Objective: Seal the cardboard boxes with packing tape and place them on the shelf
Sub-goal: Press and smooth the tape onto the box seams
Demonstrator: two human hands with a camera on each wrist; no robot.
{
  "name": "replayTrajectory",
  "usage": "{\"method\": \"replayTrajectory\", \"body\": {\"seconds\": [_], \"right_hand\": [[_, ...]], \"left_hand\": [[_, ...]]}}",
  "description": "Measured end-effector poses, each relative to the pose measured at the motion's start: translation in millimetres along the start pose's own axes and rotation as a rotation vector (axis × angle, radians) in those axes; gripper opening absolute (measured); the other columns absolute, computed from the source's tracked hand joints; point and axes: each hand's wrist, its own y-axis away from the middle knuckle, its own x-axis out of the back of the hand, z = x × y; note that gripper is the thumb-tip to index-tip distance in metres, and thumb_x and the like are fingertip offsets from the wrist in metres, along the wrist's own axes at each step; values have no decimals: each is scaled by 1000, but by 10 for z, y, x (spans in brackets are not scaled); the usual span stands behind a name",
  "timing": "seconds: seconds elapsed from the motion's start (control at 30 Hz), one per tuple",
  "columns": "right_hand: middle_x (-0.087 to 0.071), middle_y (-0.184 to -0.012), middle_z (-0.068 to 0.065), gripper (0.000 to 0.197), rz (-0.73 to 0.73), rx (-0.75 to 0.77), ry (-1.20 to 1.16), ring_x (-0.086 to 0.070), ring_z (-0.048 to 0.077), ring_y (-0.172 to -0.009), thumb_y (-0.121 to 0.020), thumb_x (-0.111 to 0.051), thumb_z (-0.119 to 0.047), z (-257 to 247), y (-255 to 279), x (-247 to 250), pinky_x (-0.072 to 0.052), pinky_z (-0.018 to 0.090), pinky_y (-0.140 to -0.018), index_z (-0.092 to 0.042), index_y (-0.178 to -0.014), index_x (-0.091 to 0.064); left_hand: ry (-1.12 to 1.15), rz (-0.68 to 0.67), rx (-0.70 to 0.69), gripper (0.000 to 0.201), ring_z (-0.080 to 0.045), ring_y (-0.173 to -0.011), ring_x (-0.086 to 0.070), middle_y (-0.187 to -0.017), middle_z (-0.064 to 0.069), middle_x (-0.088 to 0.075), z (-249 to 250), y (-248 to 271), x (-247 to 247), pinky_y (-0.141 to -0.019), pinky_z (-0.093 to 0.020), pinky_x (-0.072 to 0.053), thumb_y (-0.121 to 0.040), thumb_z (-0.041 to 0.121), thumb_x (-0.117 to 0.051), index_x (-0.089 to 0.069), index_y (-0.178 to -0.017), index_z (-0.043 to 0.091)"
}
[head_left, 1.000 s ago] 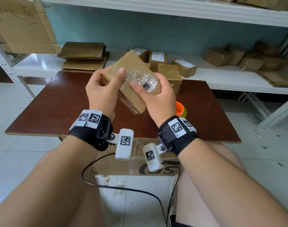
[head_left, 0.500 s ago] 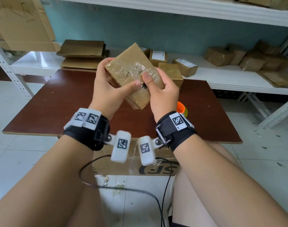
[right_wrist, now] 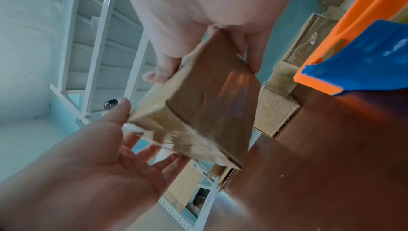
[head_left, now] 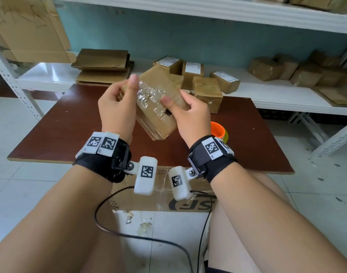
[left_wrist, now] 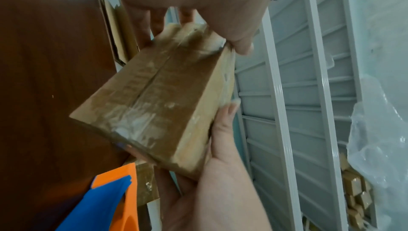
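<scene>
Both hands hold a small cardboard box [head_left: 157, 107] wrapped in crinkled clear tape, tilted, above the brown table [head_left: 66, 123]. My left hand [head_left: 129, 91] grips its left end, thumb up at the far corner and fingers behind. My right hand [head_left: 172, 103] grips the right side with its thumb on the taped face. In the left wrist view the box [left_wrist: 159, 105] shows a taped seam along its underside. In the right wrist view the box [right_wrist: 209, 98] is held at both ends. An orange and blue tape dispenser [head_left: 218, 129] lies on the table behind my right wrist.
The white shelf [head_left: 267, 93] behind the table carries several labelled boxes [head_left: 194, 71], tape-wrapped boxes [head_left: 283, 67] at the right and flattened cardboard [head_left: 101, 66] at the left. Another box [head_left: 208, 93] stands at the table's far edge. A large carton [head_left: 160, 200] sits under the table.
The box has been turned and tilted between the hands. My left thumb moved off the taped face to the far left corner. My right thumb stays on the tape.
</scene>
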Motion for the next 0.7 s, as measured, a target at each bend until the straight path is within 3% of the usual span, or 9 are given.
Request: {"method": "replayTrajectory", "body": {"seconds": [0.13, 0.2, 0.3, 0.37, 0.43, 0.5, 0.57, 0.63, 0.7], "right_hand": [[-76, -129, -9, 74, 109, -21, -13, -69, 6, -120, -85, -71, -75, 8, -60, 60, -59, 39, -103, -22, -137, -72], [-81, -114, -5, 60, 149, -18, -48, -75, 14, -108, -90, -67, -71, 4, -78, 123, -61, 46, -96, -22, -122, -80], [-79, -83, 4, 51, 151, -31, -51, -71, 27, -77, -95, -67, -65, -6, -122, 211, -61, 51, -80, -17, -101, -83], [-80, -97, -10, 57, 55, -53, -77, -73, 10, -93, -86, -74, -71, -41, -122, 218, -59, 43, -94, -22, -116, -80], [-76, -126, -11, 73, -36, -70, -44, -68, 8, -121, -79, -79, -76, -74, -108, 198, -54, 42, -109, -26, -133, -73], [-75, -128, -13, 62, -44, -63, -23, -66, 2, -123, -87, -79, -65, -66, -81, 200, -53, 34, -109, -25, -135, -73], [-78, -119, -16, 42, -2, -66, -18, -67, -4, -115, -98, -72, -51, -38, -63, 223, -52, 21, -100, -23, -130, -77], [-78, -120, -14, 38, 52, -68, -6, -67, -4, -114, -104, -65, -46, -6, -48, 231, -48, 13, -93, -21, -130, -77], [-75, -130, -10, 38, 96, -59, -19, -64, -4, -119, -107, -62, -42, 21, -46, 195, -46, 11, -98, -18, -133, -75]], "left_hand": [[-195, -283, -93, 61, -9, -113, -72, -123, 5, -75, 28, -11, 68, -98, -32, -60, -82, 41, -92, -65, -135, 25], [-118, -274, -73, 57, -15, -113, -74, -122, 3, -77, 44, -2, 53, -97, -37, -61, -84, 42, -90, -69, -133, 24], [-17, -178, -71, 30, -9, -94, -70, -101, 4, -76, 34, 36, 26, -86, -27, -56, -93, 46, -80, -79, -111, 22], [-8, -87, -43, 22, -7, -91, -64, -96, 6, -74, -35, 6, 33, -87, -28, -55, -96, 53, -74, -82, -101, 34], [0, -13, 41, 25, -3, -90, -65, -94, 12, -77, -84, -15, 25, -85, -25, -56, -102, 50, -67, -83, -106, 30], [-32, 8, 114, 36, -2, -89, -68, -94, 13, -78, -132, -34, -6, -85, -25, -58, -107, 49, -60, -81, -113, 22], [-101, -15, 162, 41, -3, -102, -71, -107, 12, -79, -178, -64, -60, -100, -33, -59, -109, 55, -50, -78, -117, 27], [-165, -76, 217, 60, -7, -128, -62, -138, 9, -68, -246, -110, -128, -116, -42, -49, -102, 70, -41, -63, -141, 29], [-171, -191, 279, 110, -13, -151, -42, -171, 4, -35, -360, -127, -194, -125, -46, -36, -84, 87, -51, -11, -169, 32]]}}
